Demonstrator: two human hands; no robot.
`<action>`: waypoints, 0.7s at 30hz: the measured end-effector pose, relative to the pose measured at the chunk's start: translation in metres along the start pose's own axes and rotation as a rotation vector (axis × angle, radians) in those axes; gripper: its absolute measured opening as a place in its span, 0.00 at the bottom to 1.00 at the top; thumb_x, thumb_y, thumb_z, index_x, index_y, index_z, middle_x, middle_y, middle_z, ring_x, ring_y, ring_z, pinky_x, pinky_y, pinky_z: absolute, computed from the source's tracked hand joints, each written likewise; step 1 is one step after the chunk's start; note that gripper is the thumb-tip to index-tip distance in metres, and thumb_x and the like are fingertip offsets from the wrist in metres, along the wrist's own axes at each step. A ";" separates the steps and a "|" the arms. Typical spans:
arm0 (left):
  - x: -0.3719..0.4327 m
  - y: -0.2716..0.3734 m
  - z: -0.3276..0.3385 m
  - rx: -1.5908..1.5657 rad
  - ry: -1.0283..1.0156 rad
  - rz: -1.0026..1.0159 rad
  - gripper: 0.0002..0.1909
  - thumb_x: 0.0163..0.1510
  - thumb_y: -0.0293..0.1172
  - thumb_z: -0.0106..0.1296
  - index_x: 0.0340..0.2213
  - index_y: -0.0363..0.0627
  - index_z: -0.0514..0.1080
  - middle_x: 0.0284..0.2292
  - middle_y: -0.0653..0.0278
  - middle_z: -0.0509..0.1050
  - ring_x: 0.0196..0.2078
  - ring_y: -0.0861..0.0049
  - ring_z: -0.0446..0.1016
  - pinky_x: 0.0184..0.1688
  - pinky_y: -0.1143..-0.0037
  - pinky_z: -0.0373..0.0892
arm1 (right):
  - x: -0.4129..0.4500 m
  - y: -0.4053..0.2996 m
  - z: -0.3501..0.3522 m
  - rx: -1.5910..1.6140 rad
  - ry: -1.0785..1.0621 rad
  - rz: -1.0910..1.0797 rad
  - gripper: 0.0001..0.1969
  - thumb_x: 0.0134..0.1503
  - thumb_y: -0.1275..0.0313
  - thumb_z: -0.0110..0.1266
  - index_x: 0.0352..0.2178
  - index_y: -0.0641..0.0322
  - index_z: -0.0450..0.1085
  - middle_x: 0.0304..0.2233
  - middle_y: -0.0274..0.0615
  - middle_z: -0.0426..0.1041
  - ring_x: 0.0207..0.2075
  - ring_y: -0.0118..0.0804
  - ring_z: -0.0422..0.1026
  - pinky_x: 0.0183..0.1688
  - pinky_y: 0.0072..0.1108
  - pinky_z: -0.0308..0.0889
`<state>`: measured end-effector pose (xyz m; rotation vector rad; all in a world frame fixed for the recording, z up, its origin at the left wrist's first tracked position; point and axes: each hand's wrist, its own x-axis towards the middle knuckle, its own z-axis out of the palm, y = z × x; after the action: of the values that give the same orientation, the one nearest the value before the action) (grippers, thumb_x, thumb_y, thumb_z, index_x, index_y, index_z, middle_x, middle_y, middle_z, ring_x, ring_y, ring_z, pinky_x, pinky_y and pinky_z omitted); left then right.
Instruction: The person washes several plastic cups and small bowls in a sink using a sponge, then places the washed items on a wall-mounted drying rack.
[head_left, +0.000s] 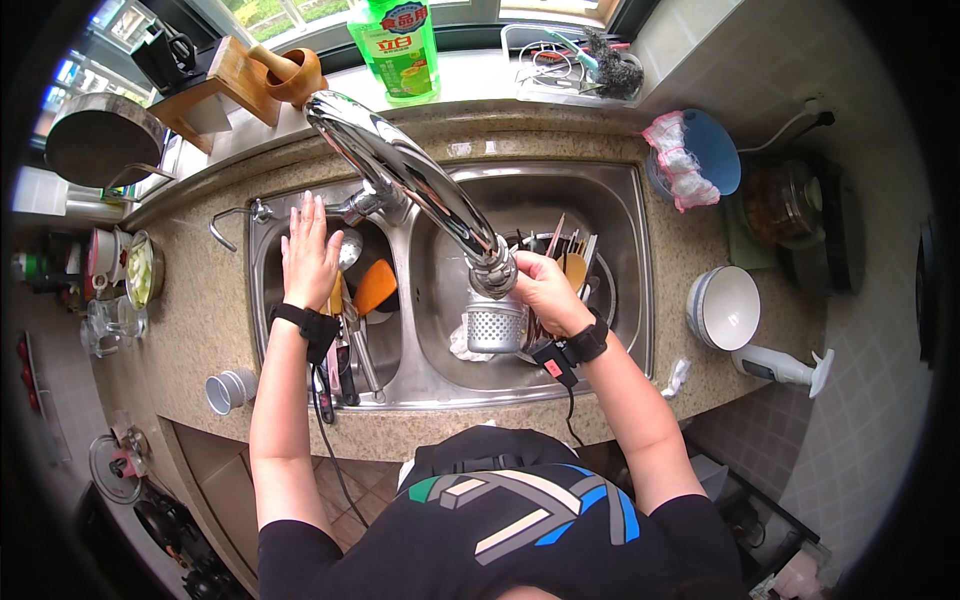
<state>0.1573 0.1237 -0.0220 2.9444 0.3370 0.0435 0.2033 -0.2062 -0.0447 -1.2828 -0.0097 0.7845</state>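
Observation:
My left hand (310, 255) is spread flat, palm down, over the left basin close to the faucet's base, holding nothing. Below it in that basin lie a metal ladle (350, 249), an orange spatula (376, 287) and other utensils. My right hand (546, 289) is bent just right of the chrome faucet's (427, 176) spout end, its fingertips partly hidden there. Under the spout is a perforated metal utensil holder (496, 328) in the right basin, and beside it chopsticks and a wooden spoon (573, 270) stand. Whether my right fingers grip the holder or something else cannot be told.
A green detergent bottle (395, 56), a wooden mortar (298, 75) and a clear tray (574, 64) are on the sill. Right of the sink are a blue container (709, 154), stacked bowls (724, 307) and a white-handled appliance (780, 367). Grey cups (229, 391) lie at the left front.

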 end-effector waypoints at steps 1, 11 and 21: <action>-0.003 -0.001 0.005 -0.075 0.078 0.012 0.32 0.54 0.40 0.44 0.57 0.48 0.48 0.60 0.62 0.45 0.62 0.58 0.40 0.58 0.55 0.45 | 0.000 0.000 0.003 -0.002 -0.003 0.003 0.04 0.54 0.74 0.49 0.28 0.63 0.68 0.22 0.24 0.65 0.23 0.14 0.59 0.25 0.10 0.56; -0.063 0.127 0.027 -1.360 -0.559 0.098 0.18 0.49 0.32 0.54 0.41 0.37 0.67 0.42 0.55 0.68 0.46 0.73 0.66 0.48 0.74 0.61 | -0.016 -0.016 0.016 0.004 -0.135 0.057 0.11 0.53 0.67 0.54 0.35 0.61 0.70 0.23 0.25 0.69 0.21 0.15 0.61 0.24 0.10 0.56; -0.066 0.146 0.015 -1.277 -0.661 0.026 0.09 0.43 0.25 0.58 0.28 0.37 0.70 0.26 0.71 0.71 0.31 0.88 0.67 0.35 0.82 0.66 | -0.024 -0.011 0.004 -0.147 -0.155 -0.074 0.02 0.48 0.76 0.54 0.25 0.64 0.70 0.25 0.28 0.68 0.27 0.19 0.64 0.33 0.14 0.60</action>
<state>0.1266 -0.0340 -0.0116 1.5678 0.0851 -0.4967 0.1894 -0.2167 -0.0243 -1.3497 -0.2426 0.8293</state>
